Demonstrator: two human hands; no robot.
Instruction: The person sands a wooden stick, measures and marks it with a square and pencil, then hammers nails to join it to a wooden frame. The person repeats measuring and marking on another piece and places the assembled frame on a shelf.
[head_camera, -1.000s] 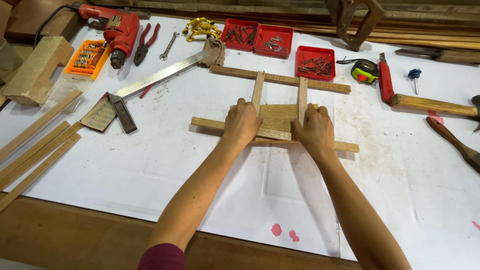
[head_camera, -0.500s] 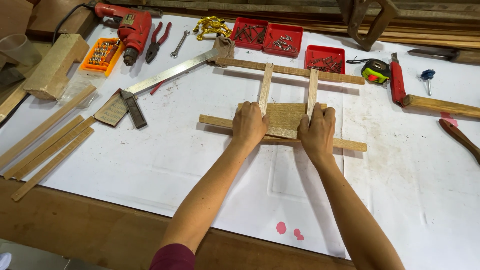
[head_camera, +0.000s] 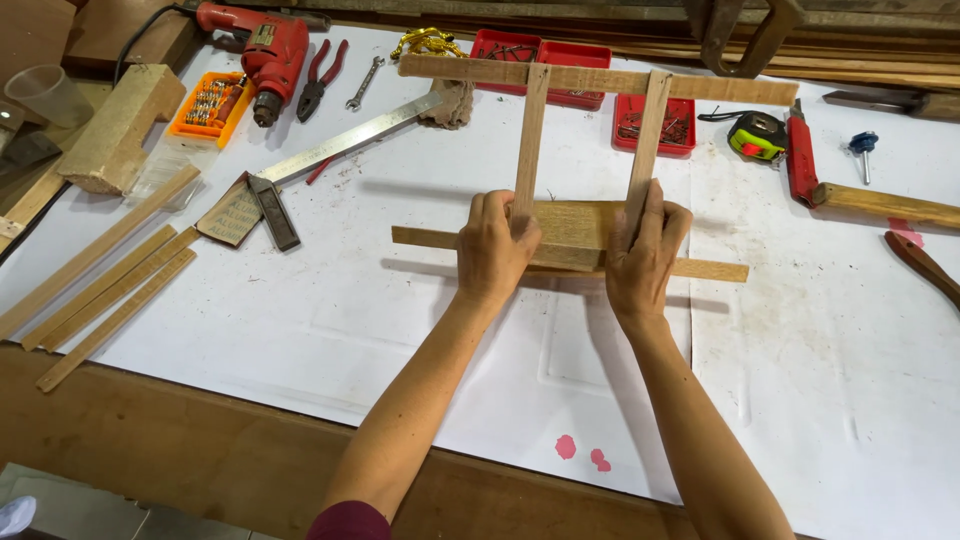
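Head view, left to right. Loose wooden strips are laid at the left edge of the white sheet, with a wooden block behind them. An orange bit case, a red power drill, red-handled pliers and a small spanner are ranged along the far edge. A steel square is laid diagonally toward the centre.

The wooden frame is held at the centre, raised off the sheet and tilted, as is judged from the shadow beneath it. It is made of two long cross strips joined by two uprights, with a short block between the uprights at the near end. The left hand is closed around the left upright where it meets the near cross strip, fingers wrapped over the joint. The right hand is clamped in the same way on the right upright. Both grasps are firm; no finger is released.

Red parts trays are partly hidden behind the frame. A yellow tape measure, a red utility knife, a blue-handled tool and a hammer handle are set out to the right.

The step in hand is judged to be inspection or alignment of the assembled frame. The next move calls for an even grip at both joints, so that the uprights are not racked.
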